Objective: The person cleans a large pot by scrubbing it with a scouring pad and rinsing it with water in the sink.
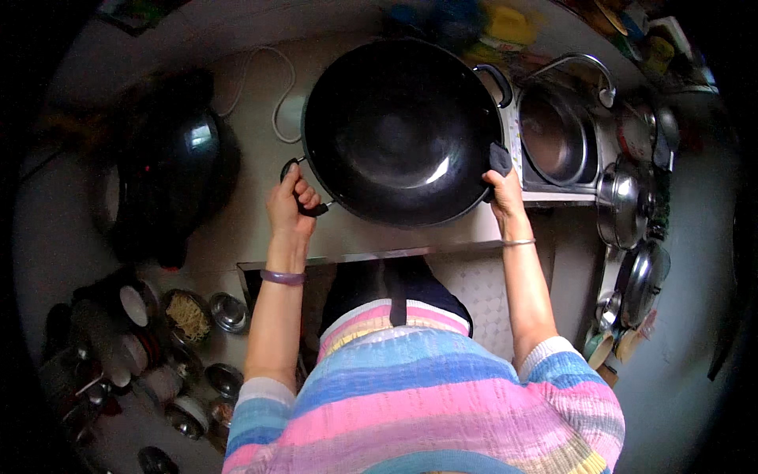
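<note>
A large black wok [379,112] is in front of me over the pale countertop [355,243], its inside bare and shiny at the bottom. My left hand [294,201] is closed around the loop handle [314,210] at its near left. At the near right rim, my right hand [505,188] grips the wok with a dark folded cloth [500,159] between thumb and rim. Another loop handle [500,86] sticks out at the far right. Whether the wok rests on the counter or is lifted, I cannot tell.
To the right is a sink holding a metal basin [551,133], under a curved faucet [583,58]. Lidded metal pots [623,204] line the right side. A dark, shiny appliance [172,160] stands left, near a white cord [278,106]. Lower left are several bowls, one with noodle-like strands [188,315].
</note>
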A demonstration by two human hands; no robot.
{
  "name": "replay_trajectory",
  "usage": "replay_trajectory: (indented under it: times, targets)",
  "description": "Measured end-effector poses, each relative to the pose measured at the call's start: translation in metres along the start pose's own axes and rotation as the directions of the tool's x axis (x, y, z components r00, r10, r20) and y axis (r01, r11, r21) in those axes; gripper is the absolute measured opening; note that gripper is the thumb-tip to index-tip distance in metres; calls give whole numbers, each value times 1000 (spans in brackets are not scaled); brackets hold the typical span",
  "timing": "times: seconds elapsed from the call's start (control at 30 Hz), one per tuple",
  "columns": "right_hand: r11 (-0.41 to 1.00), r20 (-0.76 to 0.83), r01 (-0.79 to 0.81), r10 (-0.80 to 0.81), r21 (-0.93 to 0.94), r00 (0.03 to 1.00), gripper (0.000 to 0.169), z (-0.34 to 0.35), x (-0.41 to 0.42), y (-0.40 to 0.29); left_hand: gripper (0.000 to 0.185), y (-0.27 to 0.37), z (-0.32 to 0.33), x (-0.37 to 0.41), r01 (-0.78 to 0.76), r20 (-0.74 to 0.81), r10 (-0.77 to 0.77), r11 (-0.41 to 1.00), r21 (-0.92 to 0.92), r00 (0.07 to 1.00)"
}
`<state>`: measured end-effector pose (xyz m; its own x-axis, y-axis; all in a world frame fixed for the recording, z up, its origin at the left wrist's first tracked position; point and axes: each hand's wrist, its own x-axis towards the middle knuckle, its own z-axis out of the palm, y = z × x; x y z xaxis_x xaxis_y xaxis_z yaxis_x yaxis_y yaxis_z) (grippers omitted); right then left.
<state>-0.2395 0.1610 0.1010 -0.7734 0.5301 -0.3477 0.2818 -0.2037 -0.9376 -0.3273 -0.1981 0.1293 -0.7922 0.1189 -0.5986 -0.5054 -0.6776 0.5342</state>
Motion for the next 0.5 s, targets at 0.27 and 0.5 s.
replay_trajectory:
  times: [0.27, 0.5]
  targets:
    - [862, 229, -447, 398, 238, 889, 36, -12, -12, 16, 21, 54, 129, -70, -39, 226, 39, 999, -6, 973]
    - [886, 519, -461, 369, 56, 771, 35, 18, -25, -29, 17, 112, 165, -164, -262, 198, 218, 935, 237, 956]
